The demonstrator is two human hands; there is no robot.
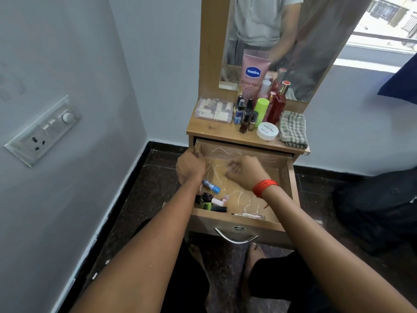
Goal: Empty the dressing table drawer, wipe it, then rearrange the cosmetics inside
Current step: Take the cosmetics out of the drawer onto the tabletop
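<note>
This is a room in a home, probably a bedroom. A dressing table [212, 129] with a mirror [259, 23] and an open drawer [291, 175] stands against a pale wall. Below the mirror its surface carries a lotion tube [252, 73], nail polish bottles [244, 123] and a folded cloth [293, 129]. Left of the table is a wall socket [42, 132]; right of it, a window [388, 19].

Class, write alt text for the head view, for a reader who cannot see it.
A person's left hand and right hand reach into the open drawer of a dressing table, where a few cosmetics lie at its front left. On the tabletop stand bottles, a Vaseline tube, a white jar and a checked cloth.
</note>
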